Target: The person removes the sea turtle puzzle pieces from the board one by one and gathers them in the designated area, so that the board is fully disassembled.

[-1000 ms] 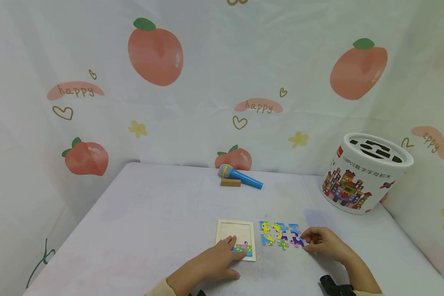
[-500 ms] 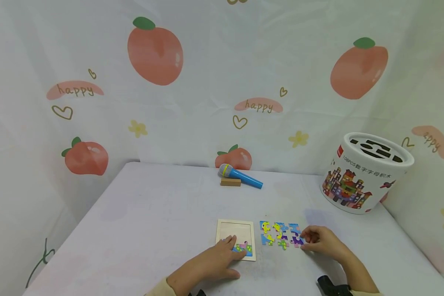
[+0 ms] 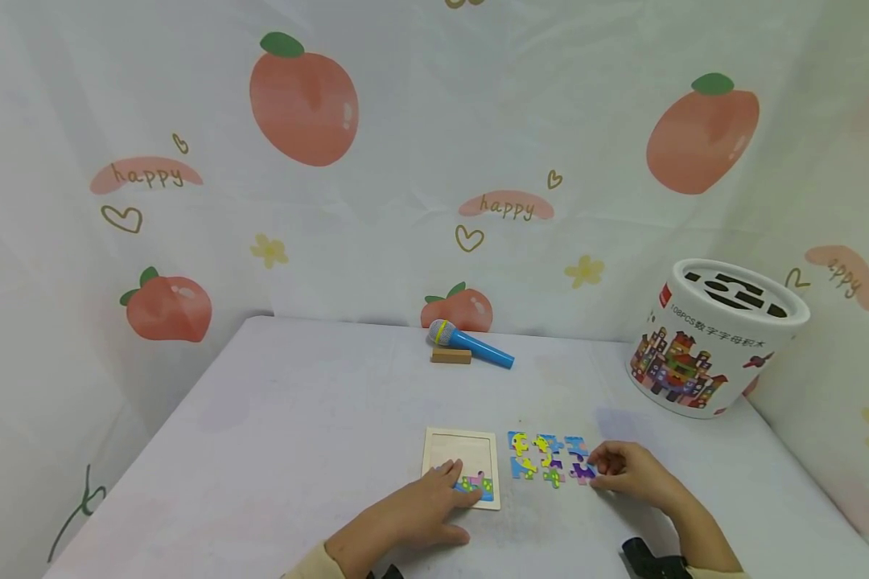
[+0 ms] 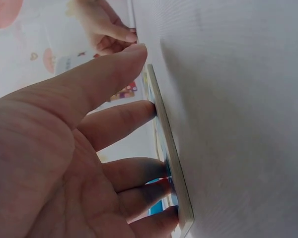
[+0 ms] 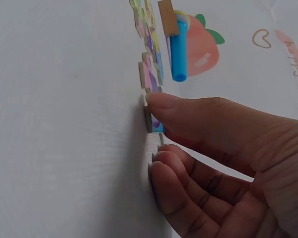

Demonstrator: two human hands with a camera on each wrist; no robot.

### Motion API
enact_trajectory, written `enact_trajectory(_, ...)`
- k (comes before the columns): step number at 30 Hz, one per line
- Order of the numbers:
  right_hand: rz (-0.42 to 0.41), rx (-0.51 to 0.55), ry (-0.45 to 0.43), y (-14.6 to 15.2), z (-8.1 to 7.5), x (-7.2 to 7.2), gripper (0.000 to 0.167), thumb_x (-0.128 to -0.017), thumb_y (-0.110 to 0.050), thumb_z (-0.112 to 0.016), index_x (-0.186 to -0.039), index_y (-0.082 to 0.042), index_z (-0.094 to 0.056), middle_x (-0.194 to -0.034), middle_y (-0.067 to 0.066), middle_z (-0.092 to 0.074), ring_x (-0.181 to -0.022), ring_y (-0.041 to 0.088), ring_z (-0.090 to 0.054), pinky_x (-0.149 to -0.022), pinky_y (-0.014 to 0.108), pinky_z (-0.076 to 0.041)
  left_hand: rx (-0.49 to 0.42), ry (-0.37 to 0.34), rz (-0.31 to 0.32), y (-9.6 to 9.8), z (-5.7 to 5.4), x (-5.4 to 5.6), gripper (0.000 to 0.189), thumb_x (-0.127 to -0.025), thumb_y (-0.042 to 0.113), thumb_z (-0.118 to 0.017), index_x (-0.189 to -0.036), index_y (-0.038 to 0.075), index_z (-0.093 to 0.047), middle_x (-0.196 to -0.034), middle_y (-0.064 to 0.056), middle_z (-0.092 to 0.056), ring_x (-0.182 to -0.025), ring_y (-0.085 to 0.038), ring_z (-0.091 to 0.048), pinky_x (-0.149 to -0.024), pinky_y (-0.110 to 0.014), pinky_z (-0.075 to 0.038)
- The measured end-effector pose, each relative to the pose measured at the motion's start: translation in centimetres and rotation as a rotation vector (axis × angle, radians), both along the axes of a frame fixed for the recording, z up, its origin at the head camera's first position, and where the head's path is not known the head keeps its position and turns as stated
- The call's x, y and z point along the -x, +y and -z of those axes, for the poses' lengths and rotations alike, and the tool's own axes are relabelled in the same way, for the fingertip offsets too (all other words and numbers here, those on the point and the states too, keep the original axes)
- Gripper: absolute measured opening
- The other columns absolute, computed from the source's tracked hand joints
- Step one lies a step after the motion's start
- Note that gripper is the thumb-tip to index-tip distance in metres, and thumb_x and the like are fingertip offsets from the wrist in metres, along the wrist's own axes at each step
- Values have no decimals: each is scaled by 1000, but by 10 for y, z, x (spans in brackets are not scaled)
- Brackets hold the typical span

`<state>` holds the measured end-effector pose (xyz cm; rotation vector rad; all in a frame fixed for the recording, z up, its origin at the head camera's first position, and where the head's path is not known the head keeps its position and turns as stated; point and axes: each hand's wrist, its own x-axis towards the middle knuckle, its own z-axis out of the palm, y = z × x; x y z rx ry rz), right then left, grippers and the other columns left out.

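Peach-print backdrop [image 3: 376, 241] behind, white table [image 3: 297, 418] under everything. R grip [image 3: 626, 469] = person's right hand, thumb + fingers pinching one purple/blue jigsaw pc [image 5: 157, 124] at its tips; can't tell if pc is lifted or touching the table. Just left of R grip: purple jigsaw pc [image 3: 582, 470], near enough to get bumped. Further left, rest of loose jigsaw pcs [image 3: 550, 462] in rough rows.

L grip [image 3: 434, 503] = left hand, fingers spread, holding nothing, fingertips resting on wooden puzzle tray [image 3: 461, 432], w/ fitted pcs [image 3: 486, 487] partly under/beside them. Upper part of tray, beyond L fingertips, shows bare wood.

Risks (my call): pinch is at the fingertips on a thin, small pc, so a slip or twist could drop or flip it. Sideways drag of R grip would prob. knock the purple neighbor + scramble the rows. L grip pushing down unevenly on the tray could tip or slide it; fingers dragging could pop fitted pcs loose. L fingers also cover part of the tray, so slots there are hard to see.

Toy mic [image 3: 481, 350] + wood block [image 3: 450, 355], well beyond both grips, and block tub [image 3: 717, 338], beyond R grip to its right: low risk, out of the way.
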<state>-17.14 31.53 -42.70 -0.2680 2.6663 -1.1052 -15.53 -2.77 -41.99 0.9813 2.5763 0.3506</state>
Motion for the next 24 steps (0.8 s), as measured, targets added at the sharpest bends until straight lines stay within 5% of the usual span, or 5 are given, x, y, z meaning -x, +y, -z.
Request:
enact_trajectory(6,41,-77,1,-3,-11,-1,35,-74,-18,-77,-98,3,-63,-79,3,-56,-70,13,-48,-57,21,-42,-51,-20,-14,-5,-4,4,53,-82,43,-67,-131,31,-54,-146,-14,-39,-138,-27,-34,-108,-39,-37)
enact_trajectory(12,46,-97,74,-21,-22,3,31,-75,-16,-76,-98,2,-64,-79,2,-58,-73,13,-52,-58,21,-45,-98,-60,-106,-15,-10,13,57,-81,45,-67,-134,27,-52,-148,-9,-37,-138,-26,-35,-108,-45,-35)
enact_trajectory(24,-99,-41,115,-79,-23,20,29,-76,-16,-75,-98,1,-66,-79,1,-59,-72,11,-52,-59,20,-45,-247,-90,-191,-45,-2,37,71,-80,36,-71,-138,6,-44,-150,-14,-33,-140,-33,-26,-111,-52,-26)
